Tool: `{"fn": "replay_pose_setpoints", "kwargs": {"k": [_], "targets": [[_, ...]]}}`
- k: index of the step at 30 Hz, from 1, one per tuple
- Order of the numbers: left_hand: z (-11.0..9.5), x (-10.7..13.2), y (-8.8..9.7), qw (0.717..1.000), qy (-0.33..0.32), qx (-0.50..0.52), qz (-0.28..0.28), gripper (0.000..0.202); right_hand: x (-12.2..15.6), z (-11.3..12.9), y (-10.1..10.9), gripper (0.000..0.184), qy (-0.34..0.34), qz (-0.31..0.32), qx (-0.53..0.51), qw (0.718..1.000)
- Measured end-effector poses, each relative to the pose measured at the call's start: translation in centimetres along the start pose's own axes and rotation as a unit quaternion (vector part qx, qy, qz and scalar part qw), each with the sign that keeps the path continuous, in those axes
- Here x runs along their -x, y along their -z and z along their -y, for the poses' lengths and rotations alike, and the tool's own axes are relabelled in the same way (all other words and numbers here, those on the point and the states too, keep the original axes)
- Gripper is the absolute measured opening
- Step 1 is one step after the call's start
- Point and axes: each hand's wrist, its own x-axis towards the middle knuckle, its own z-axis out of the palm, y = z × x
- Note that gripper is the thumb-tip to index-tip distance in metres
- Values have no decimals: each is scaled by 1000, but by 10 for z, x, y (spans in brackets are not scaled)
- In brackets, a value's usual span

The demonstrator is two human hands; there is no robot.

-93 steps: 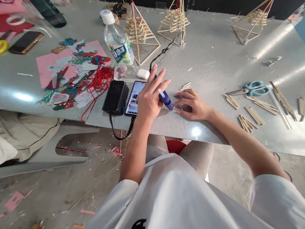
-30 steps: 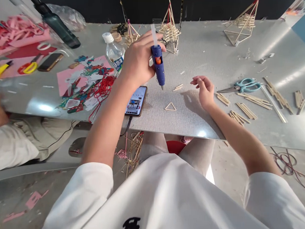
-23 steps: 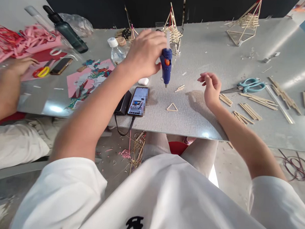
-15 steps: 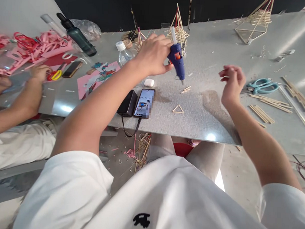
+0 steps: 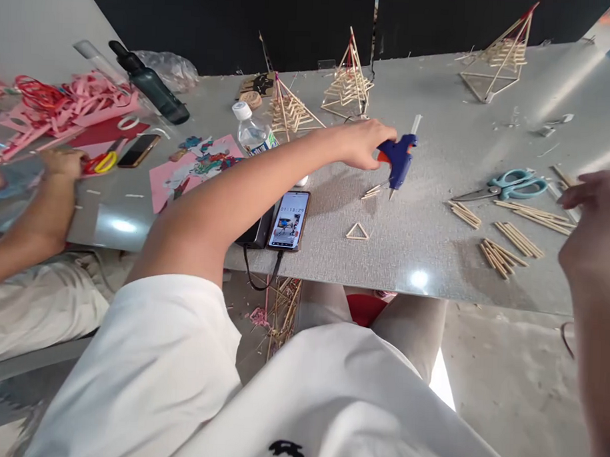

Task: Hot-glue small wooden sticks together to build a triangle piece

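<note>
My left hand (image 5: 371, 143) is closed round the handle of a blue hot glue gun (image 5: 402, 160). A clear glue stick (image 5: 417, 124) pokes out of its back end, and the nozzle points down at the table. Just left of the nozzle lie a few short wooden sticks (image 5: 371, 192). A small triangle of sticks (image 5: 357, 232) lies flat nearer the front edge. At the far right, my right hand (image 5: 595, 225) is over the table, slightly blurred, its fingers loosely stretched out beside wooden sticks (image 5: 563, 176) and a clear rod; I see nothing held in it.
Light-blue scissors (image 5: 516, 185) lie among bundles of sticks (image 5: 519, 238) on the right. Stick pyramids (image 5: 347, 90) stand at the back. A bottle (image 5: 253, 130) and a phone (image 5: 288, 220) with a cable are left of the triangle. Another person's hand (image 5: 62, 161) rests near red-yellow scissors (image 5: 104, 160).
My left hand has carried the glue gun to the right and lower, tilting it the other way. My right hand has moved right, past the blue scissors, uncovering bundles of sticks.
</note>
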Motion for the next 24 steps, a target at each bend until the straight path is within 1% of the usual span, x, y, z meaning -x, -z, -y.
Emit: {"fn": "replay_pose_setpoints", "kwargs": {"k": [2, 4, 6, 8, 10, 12, 14, 15, 16, 17, 18, 19, 20, 22, 23, 24], "targets": [[-5, -21, -10, 999, -30, 8, 16, 51, 10, -7, 7, 19, -4, 17, -15, 1000], [-13, -42, -20, 998, -51, 18, 28, 48, 14, -12, 18, 10, -24, 4, -20, 1000], [-22, -62, -31, 997, -65, 25, 38, 47, 17, -12, 30, 10, -36, -2, -21, 999], [-30, -77, -41, 996, -64, 27, 53, 47, 25, -7, 38, 12, -41, -10, -11, 999], [-34, -88, -49, 996, -50, 24, 74, 47, 37, 2, 42, 13, -33, -25, 6, 999], [-36, -92, -53, 995, -34, 19, 94, 46, 56, 13, 41, 15, -20, -25, 25, 999], [-36, -86, -51, 994, -24, 10, 107, 42, 81, 25, 35, 14, -15, 17, 40, 999], [-37, -76, -48, 994, -18, 3, 105, 40, 94, 30, 31, 14, -8, 47, 46, 998], [-41, -61, -45, 996, -17, -8, 87, 38, 107, 35, 25, 13, -2, 93, 49, 994], [-46, -40, -42, 998, -20, -28, 48, 38, 120, 39, 18, 14, 8, 137, 48, 989], [-54, -13, -40, 998, -27, -49, -16, 38, 133, 42, 10, 15, 22, 173, 45, 984], [-64, 19, -40, 994, -26, -63, -90, 39, 144, 44, 0, 17, 37, 206, 45, 977], [-76, 53, -43, 986, -11, -70, -152, 42, 153, 45, -11, 19, 46, 239, 51, 969], [-103, 125, -59, 965, 32, -77, -248, 42, 168, 46, -36, 23, 70, 306, 74, 947], [-116, 157, -71, 953, 55, -81, -288, 37, 173, 45, -49, 25, 89, 337, 89, 933], [-127, 183, -86, 940, 90, -82, -318, 32, 177, 43, -62, 27, 113, 363, 106, 919]]}}
